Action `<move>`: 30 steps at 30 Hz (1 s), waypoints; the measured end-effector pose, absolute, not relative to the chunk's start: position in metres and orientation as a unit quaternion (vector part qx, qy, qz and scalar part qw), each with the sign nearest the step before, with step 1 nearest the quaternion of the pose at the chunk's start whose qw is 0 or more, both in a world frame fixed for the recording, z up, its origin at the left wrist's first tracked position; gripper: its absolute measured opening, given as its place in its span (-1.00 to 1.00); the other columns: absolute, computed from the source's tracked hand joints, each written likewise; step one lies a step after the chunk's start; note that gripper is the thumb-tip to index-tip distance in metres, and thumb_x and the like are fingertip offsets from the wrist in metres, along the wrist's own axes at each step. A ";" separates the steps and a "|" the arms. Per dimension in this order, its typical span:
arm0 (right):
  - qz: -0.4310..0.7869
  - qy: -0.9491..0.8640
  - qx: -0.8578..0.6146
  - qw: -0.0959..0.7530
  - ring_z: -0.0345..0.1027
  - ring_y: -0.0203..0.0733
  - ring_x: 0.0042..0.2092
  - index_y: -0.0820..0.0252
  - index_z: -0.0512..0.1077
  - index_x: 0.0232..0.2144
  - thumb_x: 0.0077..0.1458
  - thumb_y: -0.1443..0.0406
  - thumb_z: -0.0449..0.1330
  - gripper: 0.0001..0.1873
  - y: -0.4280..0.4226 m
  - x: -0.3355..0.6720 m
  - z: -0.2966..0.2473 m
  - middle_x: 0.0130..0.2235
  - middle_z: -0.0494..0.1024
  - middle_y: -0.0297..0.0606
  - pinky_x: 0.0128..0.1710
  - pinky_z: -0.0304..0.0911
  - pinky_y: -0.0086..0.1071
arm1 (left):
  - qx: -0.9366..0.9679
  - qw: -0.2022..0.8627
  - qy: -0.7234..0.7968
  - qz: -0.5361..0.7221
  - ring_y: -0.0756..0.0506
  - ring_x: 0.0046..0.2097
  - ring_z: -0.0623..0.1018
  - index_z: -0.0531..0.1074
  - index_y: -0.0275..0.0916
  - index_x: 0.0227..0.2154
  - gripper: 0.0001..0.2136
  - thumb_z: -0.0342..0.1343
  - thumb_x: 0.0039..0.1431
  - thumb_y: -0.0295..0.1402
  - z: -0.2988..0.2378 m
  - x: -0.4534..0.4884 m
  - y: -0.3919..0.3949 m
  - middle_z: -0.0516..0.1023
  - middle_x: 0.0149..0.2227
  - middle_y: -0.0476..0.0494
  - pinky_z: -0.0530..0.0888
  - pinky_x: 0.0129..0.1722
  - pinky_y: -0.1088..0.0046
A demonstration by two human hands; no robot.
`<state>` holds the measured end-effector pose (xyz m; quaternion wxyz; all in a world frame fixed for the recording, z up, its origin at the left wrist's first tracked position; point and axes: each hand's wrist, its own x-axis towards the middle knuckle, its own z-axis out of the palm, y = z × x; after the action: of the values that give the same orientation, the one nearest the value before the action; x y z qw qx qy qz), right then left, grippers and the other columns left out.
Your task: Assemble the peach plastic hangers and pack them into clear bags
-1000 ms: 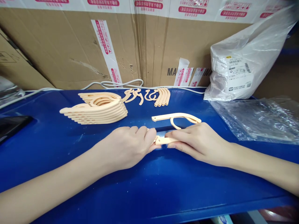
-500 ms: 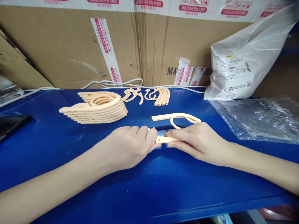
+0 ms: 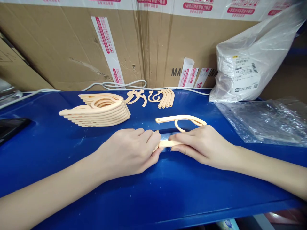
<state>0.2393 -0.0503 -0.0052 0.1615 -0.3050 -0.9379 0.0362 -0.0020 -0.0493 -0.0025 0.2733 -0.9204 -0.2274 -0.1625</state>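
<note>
A cream plastic folding clothes hanger lies between my hands over the blue table. My right hand (image 3: 206, 147) pinches one hanger arm (image 3: 165, 143) between thumb and fingers. Against that arm's left end, my left hand (image 3: 134, 151) is closed round a cream part of the hanger, mostly hidden by the fingers. A second hanger arm (image 3: 175, 118) with a curved inner strip extends left from beyond my right hand. Left of the hands stands a neat stack of folded hangers (image 3: 100, 116). Behind are loose hooks (image 3: 153, 97) and a row of several curved hanger arms (image 3: 167, 98).
Cardboard boxes (image 3: 158, 48) wall off the back of the blue table (image 3: 153, 195), with a white cable (image 3: 96, 85) along them. At right are a white labelled bag (image 3: 242, 70) and clear plastic bags (image 3: 268, 124). A dark flat object (image 3: 11, 129) lies far left.
My left hand has rolled slightly, its thumb now lower and further forward beneath the joint. The held arm has turned a little, so its end hole no longer shows. The right hand stays put.
</note>
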 end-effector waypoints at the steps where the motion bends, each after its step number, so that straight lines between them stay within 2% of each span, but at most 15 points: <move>1: 0.025 -0.938 -0.304 0.162 0.39 -0.30 -0.49 0.21 0.46 -0.24 0.38 0.18 -0.05 -0.66 -0.051 0.239 -0.005 -0.48 0.50 -0.35 -0.49 0.08 -0.44 | -0.922 0.266 -0.229 -0.164 -0.06 -0.55 0.47 0.39 -0.26 -0.41 -0.77 -0.09 0.32 -0.35 -0.003 -0.002 -0.050 0.42 -0.57 0.03 0.31 -0.59 0.36; 4: 0.002 -0.941 -0.298 0.158 0.39 -0.29 -0.49 0.24 0.46 -0.26 0.39 0.19 -0.06 -0.64 -0.051 0.238 -0.006 -0.48 0.51 -0.34 -0.49 0.11 -0.43 | -0.925 0.241 -0.234 -0.177 -0.06 -0.53 0.49 0.39 -0.26 -0.40 -0.70 -0.14 0.37 -0.27 -0.003 -0.001 -0.051 0.46 -0.55 0.01 0.32 -0.57 0.37; 6: -0.006 -0.943 -0.291 0.160 0.43 -0.28 -0.46 0.24 0.47 -0.22 0.39 0.19 -0.05 -0.65 -0.052 0.236 -0.006 -0.43 0.55 -0.32 -0.45 0.17 -0.42 | -0.926 0.227 -0.236 -0.188 -0.07 -0.52 0.49 0.37 -0.24 -0.42 -0.67 -0.19 0.41 -0.28 -0.003 0.001 -0.053 0.46 -0.53 0.00 0.31 -0.57 0.37; 9: -0.019 -0.945 -0.273 0.178 0.47 -0.27 -0.39 0.24 0.46 -0.10 0.37 0.21 -0.01 -0.70 -0.053 0.235 -0.006 -0.31 0.61 -0.30 -0.39 0.24 -0.41 | -0.929 0.206 -0.243 -0.186 -0.07 -0.50 0.52 0.33 -0.23 -0.46 -0.67 -0.22 0.41 -0.41 -0.001 0.004 -0.057 0.45 -0.54 -0.01 0.33 -0.54 0.38; 13: -0.064 -0.945 -0.240 0.213 0.47 -0.26 -0.38 0.22 0.39 0.05 0.34 0.21 0.05 -0.68 -0.055 0.236 -0.002 -0.27 0.61 -0.30 -0.37 0.29 -0.39 | -0.926 0.169 -0.278 -0.192 -0.08 -0.45 0.58 0.37 -0.27 -0.36 -0.68 -0.26 0.42 -0.41 0.001 0.002 -0.061 0.52 -0.48 -0.05 0.36 -0.54 0.40; 16: -0.099 -0.936 -0.226 0.249 0.46 -0.22 -0.28 0.23 0.43 -0.02 0.32 0.21 0.08 -0.72 -0.053 0.240 0.004 -0.25 0.59 -0.22 -0.31 0.32 -0.36 | -0.916 0.177 -0.302 -0.197 -0.08 -0.50 0.57 0.38 -0.27 -0.32 -0.66 -0.28 0.44 -0.37 0.002 -0.001 -0.062 0.53 -0.51 -0.02 0.30 -0.60 0.41; 19: -0.123 -0.910 -0.269 0.292 0.41 -0.10 -0.13 0.20 0.48 -0.23 0.30 0.24 0.08 -0.80 -0.047 0.247 0.012 -0.10 0.55 -0.10 -0.14 0.32 -0.22 | -0.909 0.188 -0.319 -0.191 -0.06 -0.55 0.53 0.39 -0.26 -0.31 -0.64 -0.31 0.45 -0.36 0.002 -0.003 -0.061 0.54 -0.54 -0.01 0.24 -0.63 0.42; 21: -0.114 -0.893 -0.312 0.304 0.38 -0.03 -0.07 0.18 0.50 -0.31 0.31 0.25 0.05 -0.75 -0.041 0.251 0.015 -0.01 0.51 -0.07 -0.08 0.28 -0.12 | -0.908 0.192 -0.320 -0.192 -0.05 -0.56 0.52 0.39 -0.26 -0.32 -0.63 -0.31 0.45 -0.35 0.002 -0.003 -0.060 0.54 -0.54 -0.01 0.23 -0.63 0.42; 23: -0.078 -0.889 -0.340 0.297 0.36 0.00 -0.03 0.18 0.52 -0.32 0.32 0.24 0.03 -0.70 -0.035 0.254 0.016 0.03 0.49 -0.08 -0.04 0.25 -0.07 | -0.908 0.196 -0.313 -0.197 -0.06 -0.54 0.53 0.39 -0.26 -0.33 -0.64 -0.29 0.44 -0.35 0.002 -0.003 -0.059 0.53 -0.54 -0.01 0.24 -0.61 0.41; 30: 0.019 -0.909 -0.353 0.220 0.35 -0.08 -0.12 0.17 0.55 -0.23 0.35 0.22 0.00 -0.68 -0.023 0.258 0.008 -0.14 0.56 -0.16 -0.08 0.19 -0.12 | -0.912 0.214 -0.277 -0.213 -0.03 -0.56 0.41 0.36 -0.23 -0.42 -0.66 -0.25 0.43 -0.38 -0.002 -0.007 -0.053 0.36 -0.60 0.04 0.19 -0.58 0.42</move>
<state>0.2579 -0.0227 0.0085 0.2205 -0.3531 -0.9090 0.0195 -0.0068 -0.0529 -0.0015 0.2143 -0.9121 -0.2769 -0.2133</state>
